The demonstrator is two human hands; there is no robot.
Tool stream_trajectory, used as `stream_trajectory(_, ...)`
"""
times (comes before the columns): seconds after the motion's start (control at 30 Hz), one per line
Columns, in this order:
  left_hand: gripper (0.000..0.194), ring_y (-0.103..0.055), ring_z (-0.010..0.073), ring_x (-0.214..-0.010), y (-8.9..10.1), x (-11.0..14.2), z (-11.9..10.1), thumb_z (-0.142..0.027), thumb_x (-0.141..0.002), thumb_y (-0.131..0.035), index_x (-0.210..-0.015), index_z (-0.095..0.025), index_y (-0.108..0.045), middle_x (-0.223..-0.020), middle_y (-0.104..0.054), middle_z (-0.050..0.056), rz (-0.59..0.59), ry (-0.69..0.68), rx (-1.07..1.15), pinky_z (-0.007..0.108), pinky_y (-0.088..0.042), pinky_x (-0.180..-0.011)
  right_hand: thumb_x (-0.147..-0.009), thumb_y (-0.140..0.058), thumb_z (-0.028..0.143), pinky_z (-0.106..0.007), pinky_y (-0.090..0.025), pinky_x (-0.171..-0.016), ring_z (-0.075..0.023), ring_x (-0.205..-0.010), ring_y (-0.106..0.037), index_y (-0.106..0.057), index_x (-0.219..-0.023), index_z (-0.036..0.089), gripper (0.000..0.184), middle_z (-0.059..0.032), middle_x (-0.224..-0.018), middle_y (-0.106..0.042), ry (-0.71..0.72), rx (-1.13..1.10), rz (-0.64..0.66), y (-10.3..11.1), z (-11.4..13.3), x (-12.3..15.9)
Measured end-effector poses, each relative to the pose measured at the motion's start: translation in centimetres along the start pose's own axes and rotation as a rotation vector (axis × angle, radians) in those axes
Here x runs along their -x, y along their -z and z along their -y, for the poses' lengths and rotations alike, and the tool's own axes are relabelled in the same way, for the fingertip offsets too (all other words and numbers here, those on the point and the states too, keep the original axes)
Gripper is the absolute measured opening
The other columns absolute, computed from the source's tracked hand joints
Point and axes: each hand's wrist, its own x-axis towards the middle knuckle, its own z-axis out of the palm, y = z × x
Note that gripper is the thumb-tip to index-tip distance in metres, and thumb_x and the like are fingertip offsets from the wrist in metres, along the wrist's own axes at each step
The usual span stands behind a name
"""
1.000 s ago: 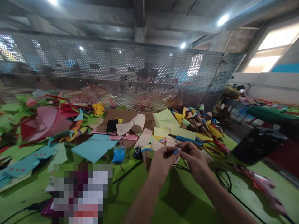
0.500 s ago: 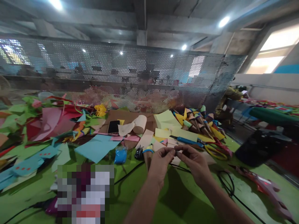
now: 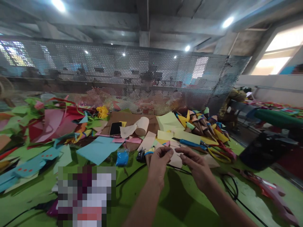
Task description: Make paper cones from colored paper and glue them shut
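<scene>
My left hand (image 3: 159, 162) is closed in a pinch above the green table. Facing it, my right hand (image 3: 195, 162) also pinches thumb against finger, with a small gap between the hands. Whatever sits in the fingertips is too small to make out. Just left of my left hand stands a brown paper cone (image 3: 149, 154) with yellow and blue trim, partly covered by that hand. Close to it lie a black lump in clear wrap (image 3: 140, 155) and a blue packet (image 3: 122, 157). Pale paper pieces (image 3: 175, 159) lie behind my fingers.
A pink glue gun (image 3: 268, 190) and its black cable (image 3: 233, 189) lie on the right. Beyond my hands are a blue cutter (image 3: 193, 143), red-and-yellow scissors (image 3: 221, 153), a paper roll (image 3: 142, 126) and a phone (image 3: 115, 128). Coloured paper (image 3: 50, 126) piles up left.
My fingertips, which met half a second ago, have come apart. The left hand has shifted slightly left and the right slightly right.
</scene>
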Motion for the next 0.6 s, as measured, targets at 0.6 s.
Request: stream_trajectory(0.6, 0.021, -0.045, 0.0076, -0.061, 0.25, 0.66, 0.20, -0.030, -0.068, -0.073, -0.083, -0.016, -0.078, -0.071, -0.058, 0.000, 0.043, 0.026, 0.061, 0.021, -0.037, -0.059, -0.081, -0.066, 0.042, -0.033, -0.052, -0.069, -0.0184, -0.074, -0.062, -0.075, -0.110, 0.030, 0.032, -0.0043, -0.117, -0.071, -0.194, -0.271, 0.183, -0.32, -0.38, 0.16)
